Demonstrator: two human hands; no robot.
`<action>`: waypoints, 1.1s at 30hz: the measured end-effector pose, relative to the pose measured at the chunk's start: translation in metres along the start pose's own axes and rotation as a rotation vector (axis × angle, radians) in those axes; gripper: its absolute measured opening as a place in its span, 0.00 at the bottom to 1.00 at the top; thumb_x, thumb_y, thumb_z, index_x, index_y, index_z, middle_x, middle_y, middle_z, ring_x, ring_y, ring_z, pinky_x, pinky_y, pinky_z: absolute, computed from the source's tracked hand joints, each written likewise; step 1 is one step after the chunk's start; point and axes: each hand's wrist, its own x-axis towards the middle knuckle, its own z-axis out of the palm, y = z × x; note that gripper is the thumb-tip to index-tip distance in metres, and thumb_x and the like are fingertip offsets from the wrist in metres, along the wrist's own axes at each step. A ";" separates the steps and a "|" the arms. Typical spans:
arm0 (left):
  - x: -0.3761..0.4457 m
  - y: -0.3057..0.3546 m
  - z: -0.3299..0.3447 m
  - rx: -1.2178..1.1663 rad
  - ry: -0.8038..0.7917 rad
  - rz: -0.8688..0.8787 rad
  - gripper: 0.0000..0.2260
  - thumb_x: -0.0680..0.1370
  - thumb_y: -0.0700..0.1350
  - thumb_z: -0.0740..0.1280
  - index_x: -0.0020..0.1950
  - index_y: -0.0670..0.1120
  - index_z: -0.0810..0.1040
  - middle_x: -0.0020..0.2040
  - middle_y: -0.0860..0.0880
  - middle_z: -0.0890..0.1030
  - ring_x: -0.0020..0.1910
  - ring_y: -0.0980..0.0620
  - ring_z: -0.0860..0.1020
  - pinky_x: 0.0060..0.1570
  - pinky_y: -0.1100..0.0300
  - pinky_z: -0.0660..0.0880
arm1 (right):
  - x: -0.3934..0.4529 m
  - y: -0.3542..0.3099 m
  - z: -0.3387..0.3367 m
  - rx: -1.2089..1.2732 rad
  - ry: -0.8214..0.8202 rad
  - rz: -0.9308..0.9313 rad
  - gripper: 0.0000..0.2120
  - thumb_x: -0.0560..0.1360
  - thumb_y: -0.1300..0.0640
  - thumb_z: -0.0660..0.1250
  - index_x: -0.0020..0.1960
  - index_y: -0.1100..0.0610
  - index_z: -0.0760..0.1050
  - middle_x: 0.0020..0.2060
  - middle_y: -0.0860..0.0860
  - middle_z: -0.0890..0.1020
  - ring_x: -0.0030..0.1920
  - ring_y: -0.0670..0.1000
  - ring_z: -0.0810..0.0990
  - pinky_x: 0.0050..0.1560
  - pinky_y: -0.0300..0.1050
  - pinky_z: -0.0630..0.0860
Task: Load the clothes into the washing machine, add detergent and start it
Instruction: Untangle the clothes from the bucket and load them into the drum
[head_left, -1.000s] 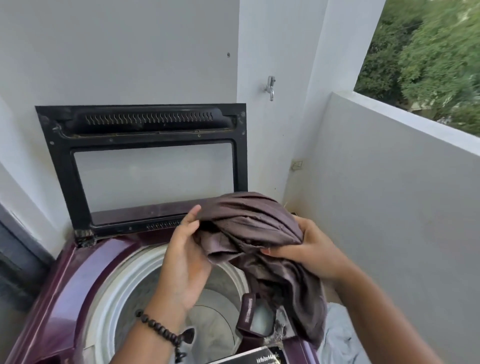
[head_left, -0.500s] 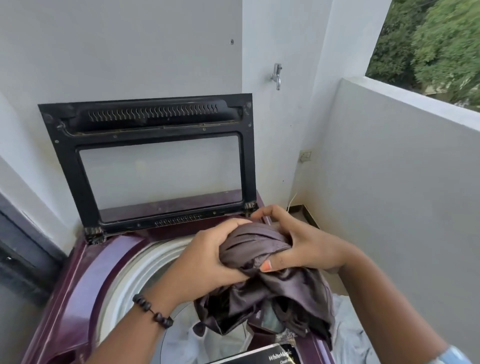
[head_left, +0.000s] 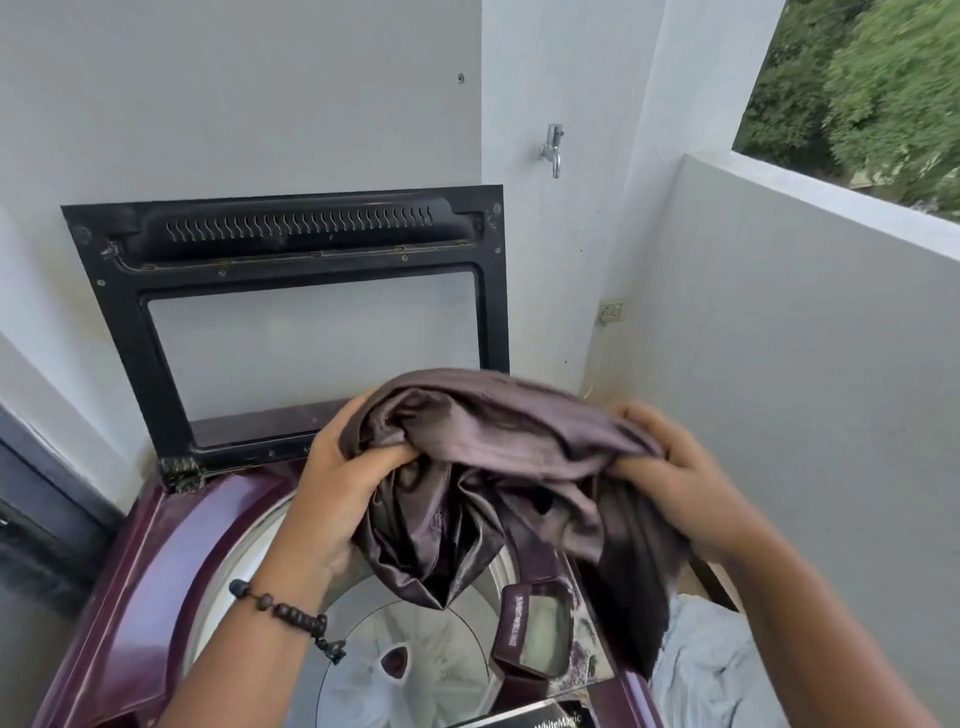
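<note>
A shiny dark purple-grey garment (head_left: 498, 467) hangs bunched over the open drum of a maroon top-loading washing machine (head_left: 171, 561). My left hand (head_left: 332, 493), with a beaded bracelet on the wrist, grips the cloth's left end. My right hand (head_left: 680, 478) grips its right end. The cloth's lower folds dangle just inside the drum (head_left: 415, 654), whose white bottom shows. The machine's black-framed glass lid (head_left: 291, 312) stands upright against the wall. A small detergent compartment (head_left: 535, 629) sits on the drum's right rim.
A pale blue cloth heap (head_left: 711, 670) lies to the right of the machine, by a low white balcony wall (head_left: 810, 364). A metal tap (head_left: 553, 148) and a socket (head_left: 612, 310) are on the corner walls. A dark door frame (head_left: 47, 499) runs along the left.
My hands have moved apart and spread the garment wider, where half a second ago they held it balled together. The cloth stays above the drum.
</note>
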 end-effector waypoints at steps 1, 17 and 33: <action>0.001 -0.001 0.000 0.014 0.008 0.005 0.14 0.67 0.30 0.69 0.49 0.45 0.81 0.39 0.51 0.86 0.39 0.56 0.84 0.38 0.66 0.79 | 0.003 -0.017 0.000 0.107 0.022 -0.037 0.14 0.67 0.64 0.65 0.50 0.51 0.78 0.46 0.57 0.83 0.46 0.54 0.81 0.52 0.53 0.76; 0.002 0.001 0.014 -0.636 0.132 -0.195 0.14 0.68 0.49 0.64 0.33 0.45 0.86 0.38 0.46 0.86 0.37 0.50 0.85 0.34 0.58 0.82 | 0.009 0.002 0.070 0.241 -0.039 0.132 0.13 0.75 0.69 0.66 0.56 0.56 0.78 0.51 0.57 0.84 0.52 0.52 0.82 0.60 0.52 0.76; 0.000 0.005 0.032 -0.724 0.141 -0.201 0.24 0.80 0.50 0.58 0.31 0.45 0.86 0.36 0.47 0.85 0.35 0.50 0.85 0.33 0.58 0.81 | -0.011 0.038 0.062 0.019 -0.522 0.113 0.48 0.68 0.56 0.79 0.77 0.47 0.52 0.71 0.46 0.71 0.71 0.48 0.72 0.70 0.47 0.68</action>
